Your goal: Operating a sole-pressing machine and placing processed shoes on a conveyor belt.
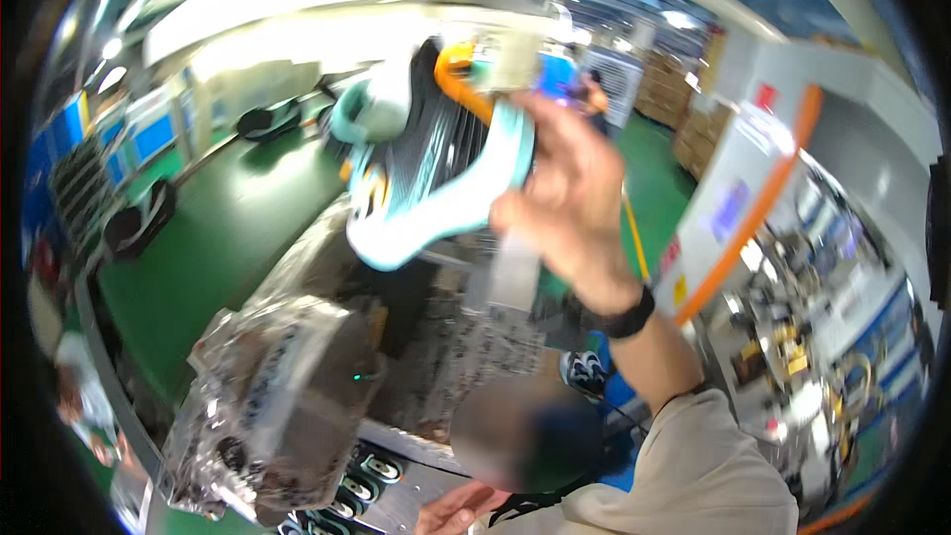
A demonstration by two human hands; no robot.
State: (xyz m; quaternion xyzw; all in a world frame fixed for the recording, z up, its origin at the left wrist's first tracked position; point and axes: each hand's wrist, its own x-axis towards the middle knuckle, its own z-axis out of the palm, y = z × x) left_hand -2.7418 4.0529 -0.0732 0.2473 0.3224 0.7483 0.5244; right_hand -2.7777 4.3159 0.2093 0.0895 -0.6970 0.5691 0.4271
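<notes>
My right hand (565, 198) is raised at upper centre, wearing a dark wristband. Its thumb and fingers are closed on the pale mint sole edge of a sneaker (426, 218). The sneaker has a black ribbed part with mint streaks and an orange strip, blurred by motion. Against its far left side shows a rounded mint and white part (376, 109); I cannot tell whether it belongs to the same shoe. Low at the bottom edge, my left hand (461, 508) is partly cut off. Its fingers look loosely apart, and nothing shows in them.
A green conveyor belt (208, 238) curves along the left, carrying a dark shoe (269, 121) and another shoe (144, 218). A machine under clear plastic (287, 386) stands before me. Several oval pieces (376, 468) lie on metal below. An orange-edged cabinet (733, 198) rises at right.
</notes>
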